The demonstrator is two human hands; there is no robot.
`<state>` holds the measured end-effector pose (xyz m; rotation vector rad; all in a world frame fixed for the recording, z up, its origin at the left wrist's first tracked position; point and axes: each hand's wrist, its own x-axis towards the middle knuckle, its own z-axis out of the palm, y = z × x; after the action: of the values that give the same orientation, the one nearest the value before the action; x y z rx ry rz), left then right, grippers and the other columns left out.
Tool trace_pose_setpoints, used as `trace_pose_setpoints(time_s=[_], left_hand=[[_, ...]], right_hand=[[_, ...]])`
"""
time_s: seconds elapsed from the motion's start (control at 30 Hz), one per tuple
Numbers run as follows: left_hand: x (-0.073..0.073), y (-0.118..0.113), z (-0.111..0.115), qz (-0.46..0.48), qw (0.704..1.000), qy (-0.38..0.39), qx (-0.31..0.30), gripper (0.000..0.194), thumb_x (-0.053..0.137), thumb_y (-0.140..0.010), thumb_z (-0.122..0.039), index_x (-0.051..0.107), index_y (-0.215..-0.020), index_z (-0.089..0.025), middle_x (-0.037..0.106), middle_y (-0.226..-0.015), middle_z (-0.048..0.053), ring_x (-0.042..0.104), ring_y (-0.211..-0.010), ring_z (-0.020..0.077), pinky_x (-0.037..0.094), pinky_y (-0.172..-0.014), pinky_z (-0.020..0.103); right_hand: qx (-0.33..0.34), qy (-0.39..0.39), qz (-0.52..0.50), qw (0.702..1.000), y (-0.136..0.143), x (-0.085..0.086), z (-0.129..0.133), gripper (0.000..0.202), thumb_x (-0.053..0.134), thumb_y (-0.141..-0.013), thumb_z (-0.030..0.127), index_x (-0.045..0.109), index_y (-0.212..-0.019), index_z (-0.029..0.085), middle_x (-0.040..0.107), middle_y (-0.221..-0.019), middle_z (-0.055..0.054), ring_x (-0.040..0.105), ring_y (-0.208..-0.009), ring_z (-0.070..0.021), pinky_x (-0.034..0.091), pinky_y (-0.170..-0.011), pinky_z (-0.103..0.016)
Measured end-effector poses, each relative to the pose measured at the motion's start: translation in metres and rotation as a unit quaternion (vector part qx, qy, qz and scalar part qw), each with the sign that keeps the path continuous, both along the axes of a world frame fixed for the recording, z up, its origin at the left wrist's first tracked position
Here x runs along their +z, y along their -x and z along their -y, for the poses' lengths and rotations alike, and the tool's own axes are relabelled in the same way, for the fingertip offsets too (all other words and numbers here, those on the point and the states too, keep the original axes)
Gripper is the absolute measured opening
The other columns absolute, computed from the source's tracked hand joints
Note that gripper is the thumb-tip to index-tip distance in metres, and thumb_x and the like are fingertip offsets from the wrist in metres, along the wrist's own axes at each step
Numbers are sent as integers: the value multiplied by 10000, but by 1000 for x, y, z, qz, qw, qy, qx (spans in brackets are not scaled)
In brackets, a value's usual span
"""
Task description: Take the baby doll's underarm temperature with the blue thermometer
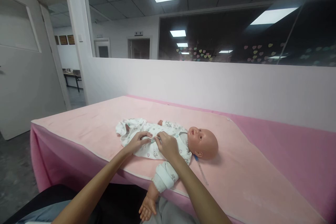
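A baby doll (206, 143) lies on its back on the table, its head to the right. It wears a white printed romper (149, 153) with small snaps or buttons down the front. My left hand (137, 142) pinches the romper's front edge at the belly, left of a small round fastener (152, 140). Just right of that fastener, my right hand (168, 145) is closed on the same edge, fingertips close to the left ones. The doll's near arm, its sleeve (165, 176) bunched up, hangs over the table's front edge. What lies under my fingertips is hidden.
A pale pink cloth (236, 185) covers the table, over a darker pink one (296, 143). Near the doll's neck lies a thin clear stick with a blue end (201, 171). A white half wall (210, 84) with glass above stands behind; a door (26, 66) stands at the left.
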<state>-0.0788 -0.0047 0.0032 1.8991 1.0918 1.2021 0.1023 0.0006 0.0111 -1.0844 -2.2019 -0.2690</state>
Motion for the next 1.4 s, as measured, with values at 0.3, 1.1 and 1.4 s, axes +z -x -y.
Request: trace_pose_setpoints(time_s=[0.3,1.1,1.4], left_hand=[[1,-5,-2,19,1000,-4,15,213,513,-758,-381,559,-798,-176,583,-795,22,531,-775,171,421,-703,265],[10,-4,4,-132,988,-60,59,274,610,-694,-321,650,-949,-230,635,-1005,52,556,-964,241,425,-864,359],[30,-19,9,-81,984,-139,74,258,484,-797,-287,594,-1020,-222,586,-1089,59,518,-1040,231,393,-914,353]], right_hand=[[-9,6,-28,1000,0,1,1,217,393,-895,272,517,-1062,209,659,-834,-24,602,-674,-134,330,-534,-215],[-132,14,-175,976,-19,11,23,245,383,-813,154,533,-1004,191,639,-929,-53,608,-732,-184,406,-570,-258],[-234,-116,-146,954,-121,-35,102,243,428,-845,338,567,-986,196,619,-1009,-109,593,-873,-229,458,-689,-311]])
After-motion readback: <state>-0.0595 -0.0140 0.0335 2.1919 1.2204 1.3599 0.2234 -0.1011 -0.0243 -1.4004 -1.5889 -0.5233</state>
